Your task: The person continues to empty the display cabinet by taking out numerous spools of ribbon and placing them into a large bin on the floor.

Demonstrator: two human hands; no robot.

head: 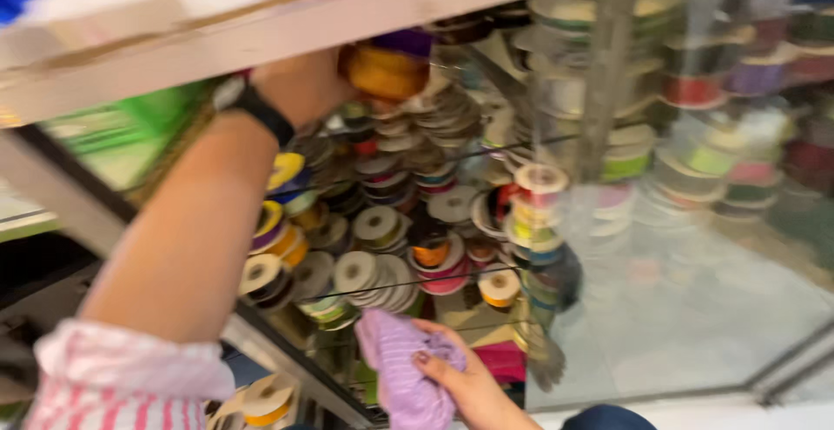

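My left hand [300,87] reaches up into a glass display case, with a black band on its wrist and a pink striped sleeve pushed up the arm. It grips an orange ribbon spool [387,72] just under the case's white top edge. A purple spool [404,43] sits right above the orange one. Low in the view, my right hand [465,382] clutches a crumpled lilac cloth [401,365] against the front of the case. The picture is blurred by motion.
Several stacks of ribbon spools [382,230] in many colours fill the glass shelves [417,281]. More spools [695,161] show through the glass pane at the right. A white frame bar [287,26] crosses the top. Another spool [268,400] lies bottom left.
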